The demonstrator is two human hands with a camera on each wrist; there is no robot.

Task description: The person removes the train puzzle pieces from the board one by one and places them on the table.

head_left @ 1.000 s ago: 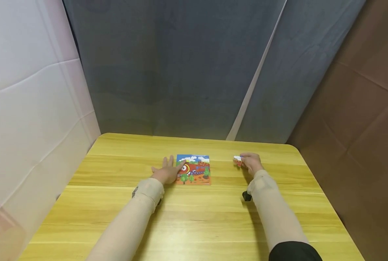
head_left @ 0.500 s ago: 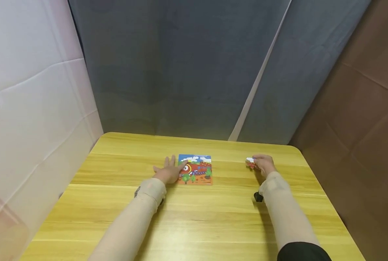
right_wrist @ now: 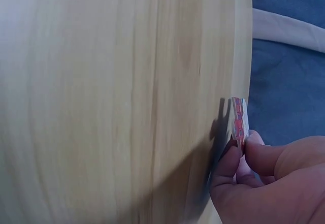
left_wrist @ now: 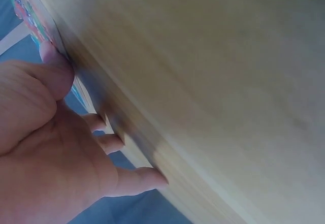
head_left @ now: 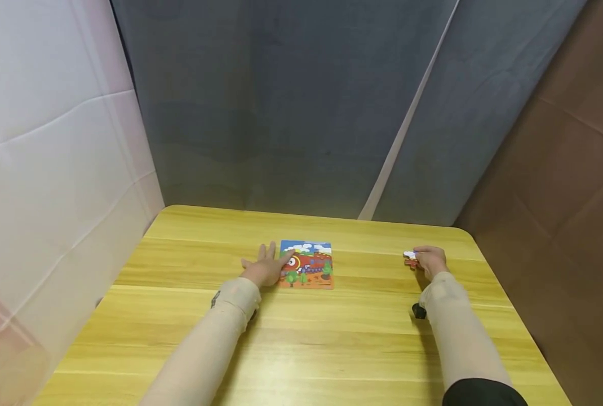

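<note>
A square jigsaw puzzle (head_left: 314, 270) with a red train, green trees and clouds lies flat on the table (head_left: 301, 338). My left hand (head_left: 265, 272), fingers spread, rests at the puzzle's left edge with one finger over the picture. In the left wrist view the fingertips of the left hand (left_wrist: 66, 148) touch the wood. Well to the right, my right hand (head_left: 431, 260) pinches a white-and-red puzzle piece (head_left: 410, 259). The right wrist view shows the piece (right_wrist: 238, 125) edge-on between thumb and fingers of the right hand (right_wrist: 269, 178), its shadow falling on the wood.
Behind the table's far edge hangs a grey-blue curtain (head_left: 281, 113) with a pale strip (head_left: 403, 129). A white cloth (head_left: 53, 169) stands along the left side, a brown one (head_left: 560, 169) along the right. A black device (head_left: 419, 310) is strapped under the right wrist.
My right hand has moved to the right with the puzzle piece, farther from the puzzle. The left hand stays at the puzzle's left edge; the whole view has shifted slightly.
</note>
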